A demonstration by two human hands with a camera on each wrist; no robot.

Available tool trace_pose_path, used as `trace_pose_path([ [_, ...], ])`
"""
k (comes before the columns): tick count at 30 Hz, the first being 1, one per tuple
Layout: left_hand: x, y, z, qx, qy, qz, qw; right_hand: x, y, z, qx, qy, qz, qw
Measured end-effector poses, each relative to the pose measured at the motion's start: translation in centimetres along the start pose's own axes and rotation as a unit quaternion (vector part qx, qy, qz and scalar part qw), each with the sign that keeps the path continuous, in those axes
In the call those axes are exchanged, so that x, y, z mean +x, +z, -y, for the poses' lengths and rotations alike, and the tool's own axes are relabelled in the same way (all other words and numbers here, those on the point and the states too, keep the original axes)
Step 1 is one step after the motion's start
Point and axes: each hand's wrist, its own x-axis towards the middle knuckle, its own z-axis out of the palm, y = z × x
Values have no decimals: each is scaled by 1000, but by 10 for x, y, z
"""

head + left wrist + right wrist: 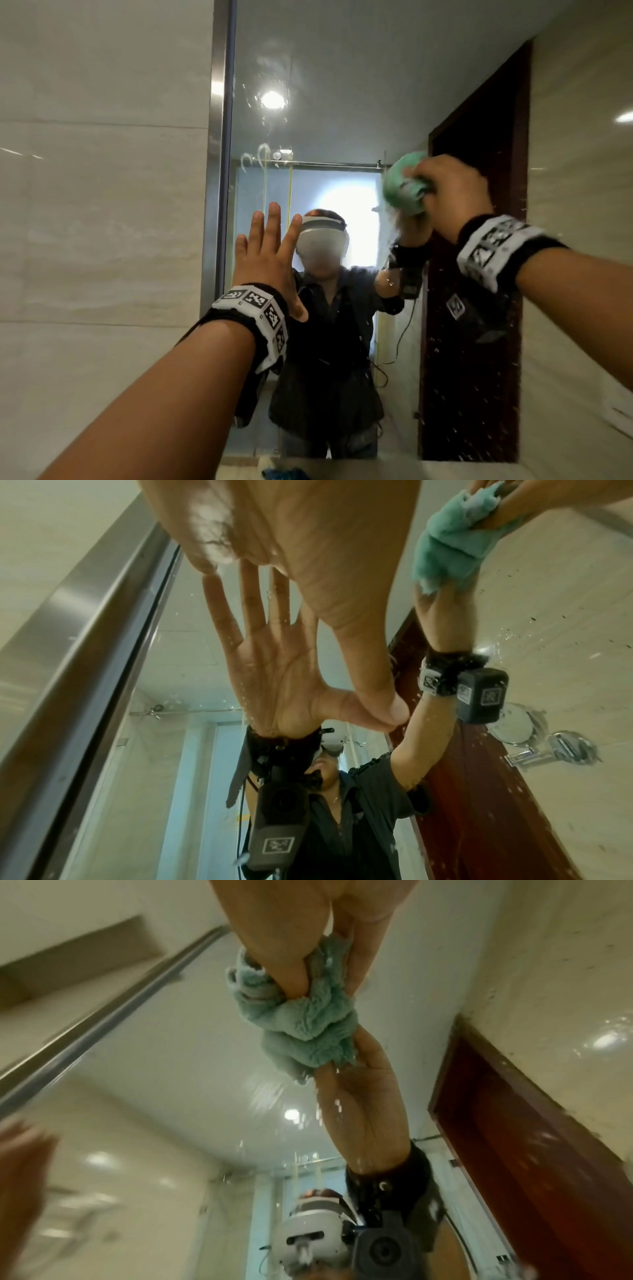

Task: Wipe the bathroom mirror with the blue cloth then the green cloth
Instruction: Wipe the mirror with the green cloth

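Head view: right hand (452,192) bunches the green cloth (404,186) against the mirror (342,102), right of centre. Left hand (265,260) lies flat on the glass, fingers spread. Soft, light, seemingly wet, the cloth suits a whole-fist grip. Blue cloth (286,474) probably lies below.

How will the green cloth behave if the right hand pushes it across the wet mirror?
The green cloth is bunched in the right hand, so it is probably soft and floppy and flattens under pressure. Its fluffy pile suggests it soaks up water. Droplets on the mirror suggest it would glide rather than drag.
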Motion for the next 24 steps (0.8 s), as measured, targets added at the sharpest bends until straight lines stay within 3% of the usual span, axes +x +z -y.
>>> trace_pose_path([
  [2,2,2,0,-2,-2,-2,1000,10,-4,-6,-3,41,-44,998],
  [5,3,5,-1,5,-6,-7,1000,-14,14,6,2,-8,-37,999],
  [9,2,6,-4,11,-11,-10,1000,-78,43,20,-46,-128,91,987],
  [12,2,6,-5,14,-16,-10,1000,-124,53,28,-81,-276,150,946],
  [14,0,5,-6,8,-16,-4,1000,-123,47,30,-106,-311,197,924],
  [15,-1,5,-7,6,-15,0,1000,-112,42,28,-114,-292,228,922],
  [17,-2,5,-7,3,-15,2,1000,-82,33,22,-74,-184,238,951],
  [19,-3,6,-7,-1,-16,3,1000,-52,27,20,-17,-90,121,988],
  [21,-4,7,-7,0,-15,5,1000,-35,27,23,6,-39,17,999],
  [24,-6,9,-9,-4,-16,8,1000,-51,47,36,-8,-14,37,999],
])
